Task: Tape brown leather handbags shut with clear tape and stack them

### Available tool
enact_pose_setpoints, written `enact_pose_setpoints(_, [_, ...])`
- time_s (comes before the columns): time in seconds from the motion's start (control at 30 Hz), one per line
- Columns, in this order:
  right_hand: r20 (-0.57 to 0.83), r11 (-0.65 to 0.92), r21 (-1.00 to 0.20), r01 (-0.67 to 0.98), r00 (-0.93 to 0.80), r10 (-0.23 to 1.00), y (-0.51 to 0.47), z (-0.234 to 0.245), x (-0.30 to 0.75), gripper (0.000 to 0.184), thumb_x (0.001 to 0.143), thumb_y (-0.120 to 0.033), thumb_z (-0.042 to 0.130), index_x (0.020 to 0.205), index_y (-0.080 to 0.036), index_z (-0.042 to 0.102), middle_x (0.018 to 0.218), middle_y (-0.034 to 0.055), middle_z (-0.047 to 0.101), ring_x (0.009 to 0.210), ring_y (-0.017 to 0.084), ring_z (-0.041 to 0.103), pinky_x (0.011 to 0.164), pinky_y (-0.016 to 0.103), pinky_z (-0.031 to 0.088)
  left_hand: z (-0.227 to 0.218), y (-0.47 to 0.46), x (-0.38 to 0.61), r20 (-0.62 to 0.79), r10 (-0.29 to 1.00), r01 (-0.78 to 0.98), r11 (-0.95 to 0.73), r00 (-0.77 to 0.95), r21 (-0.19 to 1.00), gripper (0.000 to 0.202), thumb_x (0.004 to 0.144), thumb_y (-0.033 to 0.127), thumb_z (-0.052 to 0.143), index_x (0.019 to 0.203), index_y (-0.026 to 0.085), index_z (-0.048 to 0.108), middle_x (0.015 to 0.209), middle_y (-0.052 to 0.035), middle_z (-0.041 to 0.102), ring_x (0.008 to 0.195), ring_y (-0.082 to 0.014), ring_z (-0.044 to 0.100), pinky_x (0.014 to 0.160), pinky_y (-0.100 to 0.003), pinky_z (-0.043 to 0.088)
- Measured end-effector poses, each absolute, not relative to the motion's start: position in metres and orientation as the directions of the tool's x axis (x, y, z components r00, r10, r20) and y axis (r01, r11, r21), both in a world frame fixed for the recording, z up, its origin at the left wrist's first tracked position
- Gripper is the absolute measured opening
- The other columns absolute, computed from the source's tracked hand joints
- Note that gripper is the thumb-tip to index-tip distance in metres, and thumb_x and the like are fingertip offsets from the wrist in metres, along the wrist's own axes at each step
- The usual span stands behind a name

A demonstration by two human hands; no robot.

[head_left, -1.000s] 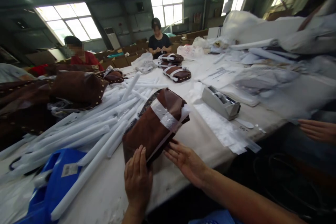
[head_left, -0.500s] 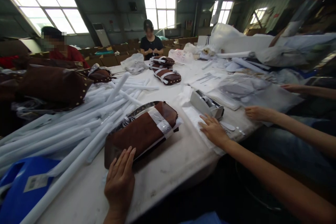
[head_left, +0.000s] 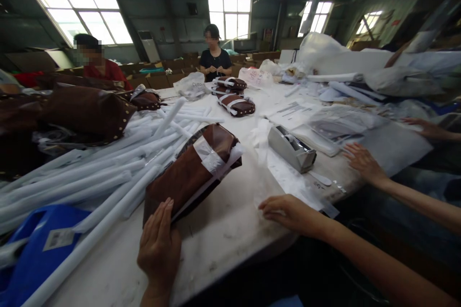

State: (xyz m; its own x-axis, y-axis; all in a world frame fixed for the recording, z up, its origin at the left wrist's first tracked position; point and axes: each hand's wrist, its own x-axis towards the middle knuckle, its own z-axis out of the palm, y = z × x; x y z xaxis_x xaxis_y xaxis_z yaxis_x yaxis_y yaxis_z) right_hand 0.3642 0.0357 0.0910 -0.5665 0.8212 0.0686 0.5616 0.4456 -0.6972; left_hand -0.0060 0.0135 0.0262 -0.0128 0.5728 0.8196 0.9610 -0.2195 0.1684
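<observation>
A brown leather bag [head_left: 185, 177], with a clear-taped white band around its far end, lies at a slant on the table before me. My left hand [head_left: 160, 237] is closed against its near end, fingers along the brown side. My right hand [head_left: 288, 213] is low over the table to the right of the bag, fingers closed on the edge of a thin translucent plastic sheet [head_left: 264, 168]. Beyond that hand stands a grey tape dispenser [head_left: 291, 148], with a white spoon-shaped piece [head_left: 320, 178] beside it.
White rolled tubes [head_left: 118, 177] are heaped at the left, near a blue plastic container [head_left: 39, 254]. Large brown bags [head_left: 82, 110] lie behind them. Several banded bags [head_left: 236, 105] are stacked farther off. A co-worker's hand [head_left: 365, 163] rests by plastic bags at the right. Two people sit opposite.
My right hand has drawn back toward me from beside the tape dispenser, bringing the translucent sheet's edge. The bag has turned slightly, its far end pointing farther away. The co-worker's nearer hand has opened.
</observation>
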Motion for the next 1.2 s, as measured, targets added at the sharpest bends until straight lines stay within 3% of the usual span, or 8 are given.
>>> enact_pose_setpoints(0.13, [-0.047, 0.343, -0.787, 0.512, -0.605, 0.795, 0.025, 0.096, 0.349, 0.028, 0.094, -0.043, 0.058, 0.112, -0.028, 0.074, 0.103, 0.0009, 0.077, 0.092, 0.022, 0.072, 0.086, 0.032, 0.057, 0.023, 0.013, -0.008, 0.811, 0.578, 0.949, -0.198, -0.089, 0.245, 0.075, 0.082, 0.002, 0.056, 0.15, 0.028, 0.04, 0.138, -0.0052, 0.062, 0.125, -0.0229, 0.06, 0.112, -0.04, 0.044])
enact_pose_setpoints(0.27, [0.242, 0.343, -0.525, 0.779, -0.25, 0.938, 0.062, 0.061, 0.336, 0.046, 0.097, -0.046, 0.052, 0.134, -0.021, 0.06, 0.135, 0.0137, 0.063, 0.124, 0.031, 0.059, 0.109, 0.051, 0.044, 0.025, 0.015, -0.008, 0.81, 0.58, 0.94, -0.221, -0.087, 0.259, 0.073, 0.083, 0.001, 0.054, 0.149, 0.028, 0.042, 0.136, -0.0052, 0.063, 0.126, -0.0229, 0.059, 0.111, -0.041, 0.045])
enact_pose_setpoints(0.47, [0.134, 0.461, -0.232, 0.857, -0.441, 0.887, 0.087, 0.025, 0.298, 0.074, 0.093, -0.061, 0.051, 0.149, -0.014, 0.041, 0.156, 0.021, 0.035, 0.147, 0.036, 0.027, 0.12, 0.062, 0.015, 0.051, 0.024, -0.012, 0.825, 0.536, 0.929, -0.187, -0.177, 0.32, 0.064, 0.086, 0.006, 0.057, 0.145, 0.028, 0.048, 0.133, -0.0057, 0.065, 0.12, -0.0242, 0.063, 0.105, -0.041, 0.049])
enact_pose_setpoints(0.7, [0.222, 0.726, -0.48, 0.492, -0.732, 0.644, 0.126, 0.037, 0.218, 0.059, 0.092, -0.055, 0.057, 0.142, -0.024, 0.052, 0.156, 0.0126, 0.04, 0.146, 0.031, 0.032, 0.121, 0.055, 0.017, 0.085, 0.037, -0.007, 0.867, 0.483, 0.938, -0.229, -0.124, 0.262, 0.052, 0.089, 0.01, 0.059, 0.139, 0.026, 0.055, 0.128, -0.006, 0.069, 0.117, -0.0232, 0.065, 0.104, -0.039, 0.05])
enact_pose_setpoints(0.83, [0.331, 0.495, -0.777, 0.389, -0.415, 0.847, 0.146, 0.039, 0.203, 0.032, 0.082, -0.05, 0.066, 0.098, -0.024, 0.077, 0.112, 0.0069, 0.074, 0.108, 0.031, 0.065, 0.101, 0.047, 0.047, 0.088, 0.041, 0.015, 0.9, 0.436, 0.93, -0.331, -0.001, 0.161, 0.051, 0.091, 0.004, 0.053, 0.138, 0.026, 0.055, 0.127, -0.0055, 0.07, 0.121, -0.0211, 0.063, 0.108, -0.04, 0.047])
enact_pose_setpoints(0.93, [0.305, 0.334, -0.842, 0.424, -0.137, 0.942, 0.133, 0.036, 0.243, 0.051, 0.092, -0.057, 0.041, 0.083, -0.019, 0.074, 0.084, 0.0089, 0.075, 0.082, 0.031, 0.067, 0.077, 0.047, 0.054, 0.076, 0.035, 0.037, 0.9, 0.433, 0.915, -0.383, 0.054, 0.13, 0.052, 0.093, 0.002, 0.048, 0.138, 0.028, 0.055, 0.126, -0.0032, 0.07, 0.124, -0.0185, 0.061, 0.112, -0.04, 0.043])
enact_pose_setpoints(1.07, [0.169, 0.11, -0.867, 0.485, 0.081, 0.982, 0.082, 0.038, 0.33, 0.04, 0.085, -0.053, 0.049, 0.077, -0.021, 0.071, 0.076, 0.0083, 0.074, 0.078, 0.032, 0.067, 0.069, 0.043, 0.054, 0.05, 0.014, 0.064, 0.841, 0.519, 0.894, -0.435, 0.152, 0.107, 0.049, 0.095, 0.002, 0.044, 0.133, 0.028, 0.059, 0.126, -0.0001, 0.07, 0.124, -0.0167, 0.061, 0.113, -0.038, 0.041])
enact_pose_setpoints(1.2, [-0.193, 0.06, -0.775, 0.629, -0.326, 0.926, 0.028, 0.071, 0.37, 0.04, 0.089, -0.051, 0.05, 0.066, -0.023, 0.067, 0.068, 0.0041, 0.071, 0.07, 0.025, 0.067, 0.067, 0.036, 0.053, 0.03, -0.005, 0.078, 0.768, 0.608, 0.89, -0.442, 0.202, 0.116, 0.044, 0.096, 0.002, 0.041, 0.128, 0.025, 0.063, 0.126, 0.0018, 0.07, 0.119, -0.0141, 0.064, 0.11, -0.033, 0.044])
